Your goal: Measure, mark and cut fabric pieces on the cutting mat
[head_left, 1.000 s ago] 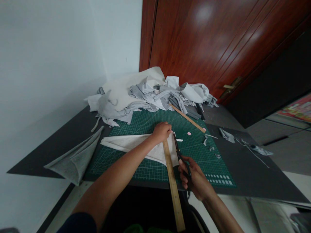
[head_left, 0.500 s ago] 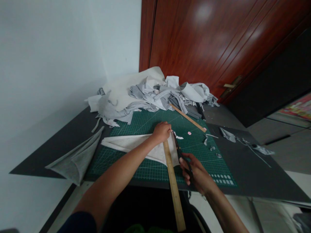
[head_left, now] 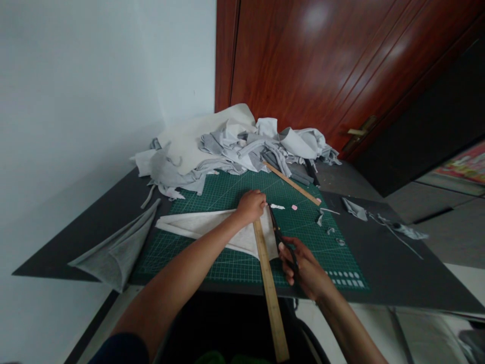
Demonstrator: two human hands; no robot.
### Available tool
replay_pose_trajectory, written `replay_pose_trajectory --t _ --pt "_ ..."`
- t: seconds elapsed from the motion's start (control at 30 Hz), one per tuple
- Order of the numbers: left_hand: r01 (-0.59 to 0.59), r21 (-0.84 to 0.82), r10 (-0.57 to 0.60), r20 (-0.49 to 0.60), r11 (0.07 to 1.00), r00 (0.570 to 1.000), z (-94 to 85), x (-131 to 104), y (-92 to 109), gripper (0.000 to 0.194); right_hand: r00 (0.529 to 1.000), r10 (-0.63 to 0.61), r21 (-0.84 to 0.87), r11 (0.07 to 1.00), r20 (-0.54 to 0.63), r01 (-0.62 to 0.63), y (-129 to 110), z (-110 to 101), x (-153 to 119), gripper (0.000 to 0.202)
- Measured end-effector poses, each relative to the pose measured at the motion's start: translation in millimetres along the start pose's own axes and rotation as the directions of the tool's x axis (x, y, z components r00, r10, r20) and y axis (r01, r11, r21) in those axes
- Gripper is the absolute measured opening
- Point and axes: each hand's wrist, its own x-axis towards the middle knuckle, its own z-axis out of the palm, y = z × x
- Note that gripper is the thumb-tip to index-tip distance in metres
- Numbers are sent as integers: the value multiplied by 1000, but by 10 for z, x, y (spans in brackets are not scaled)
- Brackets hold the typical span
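Note:
A folded piece of off-white fabric [head_left: 242, 240] lies on the green cutting mat [head_left: 227, 270]. My left hand [head_left: 250, 206] is closed at its far edge, fingertips pinched together on the fabric. A wooden ruler [head_left: 270, 288] lies across the fabric, its far end hidden under that hand and its near end sticking out past the table edge. In my right hand [head_left: 303, 265] is a pair of black scissors [head_left: 278, 233], its blades along the fabric's right edge and pointing away from me. Beyond the blade tips lies a thin white offcut [head_left: 278, 206].
Heaped grey and white cloth [head_left: 242, 146] covers the back of the dark table [head_left: 401, 273]. A second wooden ruler [head_left: 293, 184] lies before it. Folded grey fabric [head_left: 121, 250] overhangs the front left edge. Small scraps [head_left: 320, 217] and a pink piece [head_left: 294, 207] lie right.
The white offcut, earlier against the scissors' tips, now lies flatter on the mat and slightly farther away. Both hands keep nearly the same position; the view has shifted slightly.

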Motion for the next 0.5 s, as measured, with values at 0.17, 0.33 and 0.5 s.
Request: replay_pose_trajectory --t 0.17,0.33,0.5 --pt "-1 -3 1 0 1000 1000 4 5 -8 13 999 -28 0 1000 34 28 25 -20 7 61" --pt "-14 -15 14 -10 1000 1000 25 6 -24 13 999 -31 -6 999 32 31 29 -3 11 66" --pt "-28 -36 27 -13 999 1000 55 27 -65 15 999 4 -10 1000 32 -4 28 -28 27 70"
